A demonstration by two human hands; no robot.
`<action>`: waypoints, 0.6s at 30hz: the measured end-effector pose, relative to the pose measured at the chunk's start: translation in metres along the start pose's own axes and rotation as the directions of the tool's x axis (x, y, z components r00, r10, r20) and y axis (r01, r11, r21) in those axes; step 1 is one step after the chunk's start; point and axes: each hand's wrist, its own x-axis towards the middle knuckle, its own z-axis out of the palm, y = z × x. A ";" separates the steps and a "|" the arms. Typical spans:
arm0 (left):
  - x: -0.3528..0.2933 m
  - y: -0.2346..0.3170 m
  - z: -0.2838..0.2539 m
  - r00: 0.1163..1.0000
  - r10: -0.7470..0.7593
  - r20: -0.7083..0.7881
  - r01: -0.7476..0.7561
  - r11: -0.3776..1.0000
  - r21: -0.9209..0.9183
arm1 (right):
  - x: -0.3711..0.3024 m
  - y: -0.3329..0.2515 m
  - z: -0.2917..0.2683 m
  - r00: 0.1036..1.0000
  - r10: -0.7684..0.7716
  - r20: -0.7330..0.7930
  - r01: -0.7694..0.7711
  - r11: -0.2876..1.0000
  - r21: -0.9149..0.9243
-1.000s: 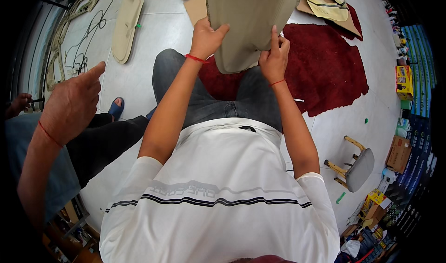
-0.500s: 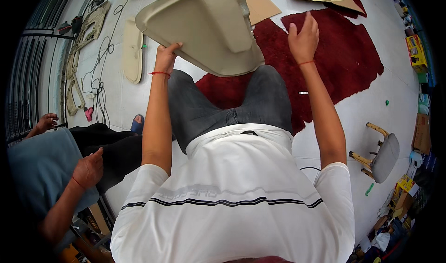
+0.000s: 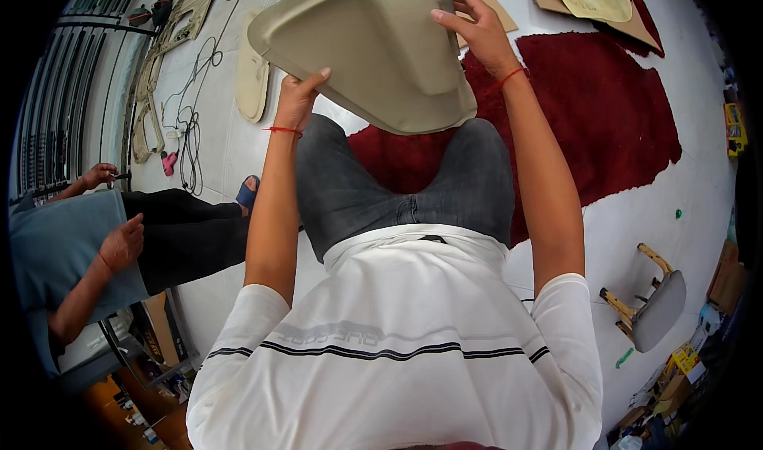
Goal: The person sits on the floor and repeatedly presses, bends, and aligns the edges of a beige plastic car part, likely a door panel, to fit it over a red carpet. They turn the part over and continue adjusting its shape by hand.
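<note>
A beige covered panel (image 3: 373, 60), moulded with a raised part like a car door trim panel, is tilted up above my knees. My left hand (image 3: 299, 104) is closed on its lower left edge, thumb over the face and fingers underneath. At the upper right edge, my right hand (image 3: 483, 38) takes hold with the thumb on the face; some of its fingertips are hidden behind the rim. The panel's lower corner rests by my right knee. Its far end runs out of the picture at the top.
Dark red carpet (image 3: 596, 116) spreads over the floor ahead and to the right. A co-worker (image 3: 71, 235) sits at left. Beige panel frames (image 3: 147, 92), a narrow beige pad (image 3: 253, 84) and cables (image 3: 189, 132) lie left. A small stool (image 3: 660, 311) lies tipped at right.
My right hand has come in from over the carpet onto the panel's upper right edge. My left hand keeps its grip. The co-worker's near hand has shifted left.
</note>
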 end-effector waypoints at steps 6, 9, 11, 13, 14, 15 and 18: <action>-0.003 0.047 0.042 0.977 0.210 0.024 -0.210 0.978 -0.001 | 0.019 -0.039 -0.037 0.995 -0.073 0.067 0.079 0.993 -0.090; -0.006 0.046 0.043 0.975 0.219 0.036 -0.220 0.976 0.005 | 0.024 -0.051 -0.056 0.983 -0.016 0.183 0.049 0.983 -0.179; -0.009 0.048 0.043 0.975 0.216 0.050 -0.217 0.976 0.013 | 0.017 -0.060 -0.047 0.984 -0.018 0.179 0.047 0.986 -0.158; -0.010 0.048 0.042 0.978 0.201 0.049 -0.201 0.980 -0.002 | 0.014 -0.062 -0.043 0.980 -0.005 0.199 0.035 0.988 -0.149; -0.010 0.047 0.041 0.981 0.188 0.041 -0.187 0.982 -0.022 | 0.013 -0.062 -0.042 0.975 0.010 0.220 0.024 0.988 -0.150; -0.011 0.046 0.040 0.984 0.175 0.033 -0.173 0.984 -0.043 | 0.012 -0.061 -0.042 0.970 0.024 0.241 0.013 0.988 -0.152; -0.013 0.039 0.031 0.981 0.190 0.037 -0.189 0.981 -0.037 | 0.009 -0.055 -0.031 0.979 -0.010 0.204 0.029 0.995 -0.091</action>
